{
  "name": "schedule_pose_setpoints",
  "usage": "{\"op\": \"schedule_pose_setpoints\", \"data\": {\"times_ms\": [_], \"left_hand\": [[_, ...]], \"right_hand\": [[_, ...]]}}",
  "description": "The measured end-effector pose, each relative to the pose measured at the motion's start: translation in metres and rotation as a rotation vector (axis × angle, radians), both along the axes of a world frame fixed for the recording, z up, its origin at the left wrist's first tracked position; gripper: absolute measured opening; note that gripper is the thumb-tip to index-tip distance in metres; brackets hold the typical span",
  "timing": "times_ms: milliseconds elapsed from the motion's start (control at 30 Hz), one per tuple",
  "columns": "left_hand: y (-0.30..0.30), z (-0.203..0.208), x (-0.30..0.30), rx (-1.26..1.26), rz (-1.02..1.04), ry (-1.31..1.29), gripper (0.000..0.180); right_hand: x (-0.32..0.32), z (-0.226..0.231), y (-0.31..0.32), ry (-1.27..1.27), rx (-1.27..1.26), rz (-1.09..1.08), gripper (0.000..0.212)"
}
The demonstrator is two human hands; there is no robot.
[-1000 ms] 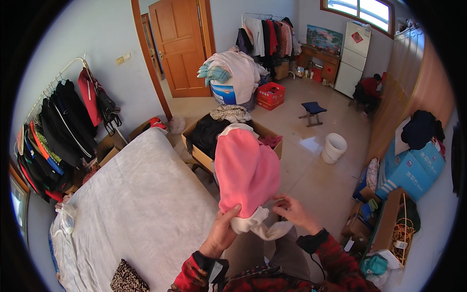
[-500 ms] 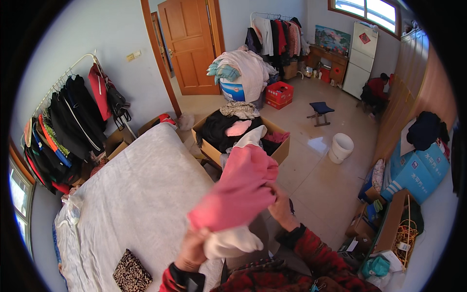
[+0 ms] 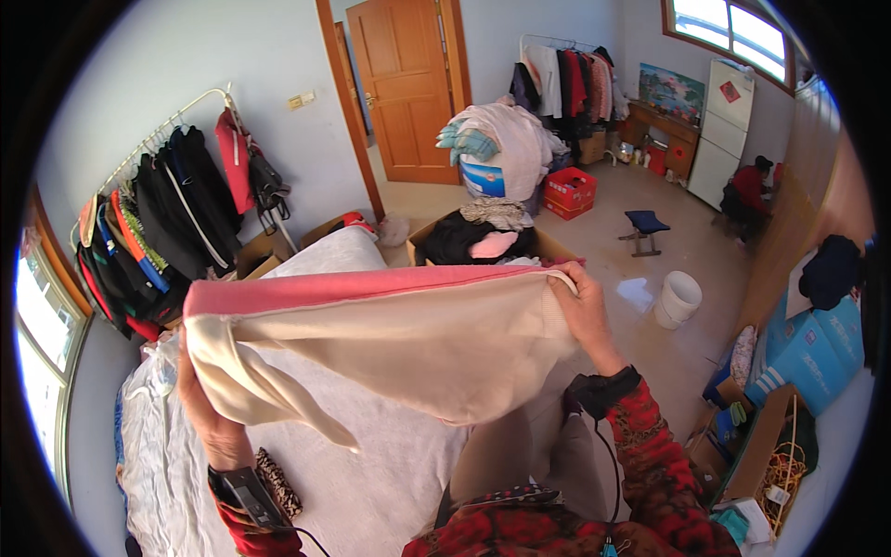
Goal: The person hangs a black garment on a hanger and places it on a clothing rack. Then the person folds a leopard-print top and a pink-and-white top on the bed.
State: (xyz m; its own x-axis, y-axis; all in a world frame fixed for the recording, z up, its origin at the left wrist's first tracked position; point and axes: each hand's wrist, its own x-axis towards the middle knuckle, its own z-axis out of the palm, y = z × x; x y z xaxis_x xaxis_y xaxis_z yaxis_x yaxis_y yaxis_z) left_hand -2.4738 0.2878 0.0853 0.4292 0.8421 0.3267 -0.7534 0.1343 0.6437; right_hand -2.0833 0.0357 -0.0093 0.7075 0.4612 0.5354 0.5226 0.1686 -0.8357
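Note:
A pink and cream garment (image 3: 418,357) is stretched sideways in the air between my two hands, over the bed (image 3: 371,464). A pink band runs along its upper edge, and the cream cloth hangs below in folds, with one loose end drooping at the left. My left hand (image 3: 209,404) grips the left end; its fingertips are hidden behind the cloth. At the right end, my right hand (image 3: 589,316) pinches the ribbed cream edge between thumb and fingers. Whether the garment is a top or trousers I cannot tell.
Beyond the garment stands a cardboard box (image 3: 548,248) heaped with clothes. A white bucket (image 3: 678,300) and a folding stool (image 3: 644,230) are on the floor to the right. A patterned cloth item (image 3: 278,483) lies on the bed. Another person (image 3: 745,197) crouches near the fridge (image 3: 722,130).
My hands have moved apart, the left one up and leftward, the right one up and rightward. The bunched garment is now spread wide, with its cream side showing. The view has shifted left.

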Motion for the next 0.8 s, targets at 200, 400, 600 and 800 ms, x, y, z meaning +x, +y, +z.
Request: {"op": "schedule_pose_setpoints", "data": {"times_ms": [200, 400, 600, 800], "left_hand": [[0.007, 0.055, -0.033, 0.167, 0.076, 0.092, 0.028], [0.079, 0.04, -0.034, 0.267, 0.158, 0.269, 0.028], [0.121, 0.013, -0.021, 0.216, 0.309, 0.447, 0.026], [0.123, 0.007, -0.058, 0.3, 0.322, 0.647, 0.027]], "right_hand": [[-0.026, 0.026, 0.013, 0.362, 0.051, 0.296, 0.02], [-0.023, 0.019, 0.036, 0.472, 0.091, 0.287, 0.02], [-0.022, 0.03, 0.044, 0.468, 0.277, 0.188, 0.016], [-0.05, 0.034, 0.007, 0.465, 0.345, 0.52, 0.012]]}}
